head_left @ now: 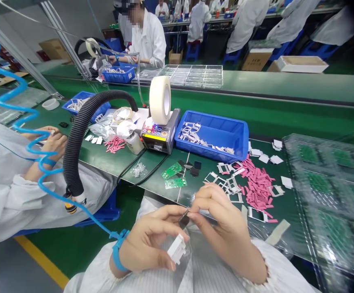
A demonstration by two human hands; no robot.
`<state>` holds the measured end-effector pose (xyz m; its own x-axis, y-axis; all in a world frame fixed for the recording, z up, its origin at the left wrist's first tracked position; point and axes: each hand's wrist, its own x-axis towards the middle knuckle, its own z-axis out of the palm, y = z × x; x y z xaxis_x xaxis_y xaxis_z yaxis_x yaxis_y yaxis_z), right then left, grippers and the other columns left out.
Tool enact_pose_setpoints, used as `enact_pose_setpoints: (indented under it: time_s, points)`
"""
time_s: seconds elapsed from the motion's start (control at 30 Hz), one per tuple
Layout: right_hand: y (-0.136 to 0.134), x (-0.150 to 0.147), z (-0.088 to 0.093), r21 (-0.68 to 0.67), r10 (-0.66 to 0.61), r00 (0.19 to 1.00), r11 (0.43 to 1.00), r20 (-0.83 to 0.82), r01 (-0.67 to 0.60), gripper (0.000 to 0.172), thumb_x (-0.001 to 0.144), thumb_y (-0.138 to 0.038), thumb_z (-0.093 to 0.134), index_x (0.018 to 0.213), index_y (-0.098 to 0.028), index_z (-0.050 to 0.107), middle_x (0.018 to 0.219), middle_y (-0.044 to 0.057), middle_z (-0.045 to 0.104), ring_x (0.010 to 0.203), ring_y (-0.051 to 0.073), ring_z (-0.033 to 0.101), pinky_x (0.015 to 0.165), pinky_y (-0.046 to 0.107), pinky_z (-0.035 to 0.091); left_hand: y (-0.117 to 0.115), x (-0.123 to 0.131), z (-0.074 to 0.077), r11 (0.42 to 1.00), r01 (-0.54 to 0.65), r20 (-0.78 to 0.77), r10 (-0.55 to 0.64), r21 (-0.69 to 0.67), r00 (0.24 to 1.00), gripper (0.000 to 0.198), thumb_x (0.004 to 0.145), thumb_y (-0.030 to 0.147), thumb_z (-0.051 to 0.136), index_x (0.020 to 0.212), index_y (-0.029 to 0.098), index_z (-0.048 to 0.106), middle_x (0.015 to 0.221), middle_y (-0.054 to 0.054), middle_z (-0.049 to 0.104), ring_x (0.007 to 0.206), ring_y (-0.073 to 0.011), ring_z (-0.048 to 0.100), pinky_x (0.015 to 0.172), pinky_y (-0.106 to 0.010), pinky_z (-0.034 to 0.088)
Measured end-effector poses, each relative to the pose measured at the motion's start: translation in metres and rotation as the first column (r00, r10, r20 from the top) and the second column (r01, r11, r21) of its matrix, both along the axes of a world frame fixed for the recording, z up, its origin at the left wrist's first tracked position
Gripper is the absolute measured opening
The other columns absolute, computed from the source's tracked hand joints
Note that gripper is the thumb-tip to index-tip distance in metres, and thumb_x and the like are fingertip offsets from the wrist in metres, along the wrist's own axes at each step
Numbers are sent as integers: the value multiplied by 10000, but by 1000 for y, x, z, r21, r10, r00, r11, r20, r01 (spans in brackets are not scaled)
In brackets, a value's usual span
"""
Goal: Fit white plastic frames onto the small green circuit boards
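White part [177, 249]: looked like moulded plastic. I'd judged it light, stiff, a bit slick, its small prongs the weak spot, so best taken by the long smooth faces, not squeezed hard. Dark piece [183, 220]: small, flat, probably light and easy to scratch or bend; edges only. I couldn't make out its material.

Both were up in the hands, off the worktop [155, 181], in front of the coat [207, 264].

Left hand [152, 240]: grip closed down to the white part's width, thumb below, index fingertip above. Its upper fingers reached to the dark piece; I couldn't tell how firmly they bore on it. Right hand [221, 217]: grip pinched nearly to nothing, thumb and index on the dark piece's top end, other fingers curled over.

Pose: forearms came in from both sides, wrists low, fingertips meeting near the middle of my view. Left palm faced inward, thumb lowest; right knuckles up. Blue strap [116, 258] sat on the left wrist. Pink strips [259, 187] lay past the right hand, blue tray [236, 158] behind them, apart from both hands.
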<state>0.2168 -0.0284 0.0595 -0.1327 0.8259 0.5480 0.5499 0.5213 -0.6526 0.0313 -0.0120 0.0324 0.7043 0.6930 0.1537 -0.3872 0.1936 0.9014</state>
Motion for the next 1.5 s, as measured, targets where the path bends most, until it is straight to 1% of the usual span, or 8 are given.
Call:
enact_pose_setpoints:
  time_s: [0.37,0.53,0.7,0.83,0.93,1.03,1.1,1.5]
  points:
    - [0,0,-7,-65,-7,998,998,64,11,120,878,-133,479,786,-208,495,741,3,529,734,154,487,733,345,382,2,1,3,997,5,-101,-14,-83,995,334,628,321,779,954,261,737,1264,-104,508,1168,-306,489,1018,-445,342]
    - [-1,4,-7,-223,67,995,974,76,-48,163,916,-173,386,762,-209,423,754,7,511,731,157,475,687,315,380,8,8,-6,919,-70,-23,67,-388,998,346,599,421,781,858,196,743,1221,-120,569,1134,-315,531,1027,-477,348]
    - [14,26,-49,-424,35,964,902,264,83,213,895,-158,394,691,-200,437,700,19,514,665,157,504,604,281,408,17,4,-14,808,-177,36,238,-561,971,339,632,397,766,882,172,727,1157,-104,652,1162,-282,536,1111,-478,252]
    - [25,31,-73,-438,7,892,873,452,215,248,829,-84,433,609,-185,484,623,32,508,606,167,513,579,296,405,18,-2,-11,797,-137,62,213,-588,975,336,613,407,777,849,173,727,1183,-107,641,1179,-302,522,1104,-506,255]
    - [26,26,-51,-401,37,967,913,250,69,77,867,-202,495,844,-182,566,802,48,577,752,174,565,660,298,458,16,-1,-6,818,-64,84,136,-572,987,338,597,409,786,838,177,727,1189,-111,632,1184,-312,515,1093,-496,269]
    - [26,19,-19,-233,168,986,959,0,-163,305,836,-361,591,1094,-209,531,1021,82,577,956,205,554,799,346,471,13,2,-1,825,-11,110,88,-566,990,331,582,406,793,820,186,729,1176,-116,633,1155,-328,534,1060,-506,306]
    - [26,15,-6,-159,222,975,963,13,-217,363,801,-377,634,1114,-222,532,1035,84,579,978,220,544,825,379,457,12,4,2,822,3,114,75,-570,991,343,562,423,799,798,185,729,1162,-124,638,1136,-340,544,1031,-515,335]
    - [27,5,-19,-2,98,990,995,-103,-99,245,799,-252,604,1040,-238,567,844,44,599,802,204,562,720,389,461,15,11,1,792,31,199,115,-610,973,338,600,390,788,853,177,719,1078,-109,683,1106,-299,577,1023,-470,355]
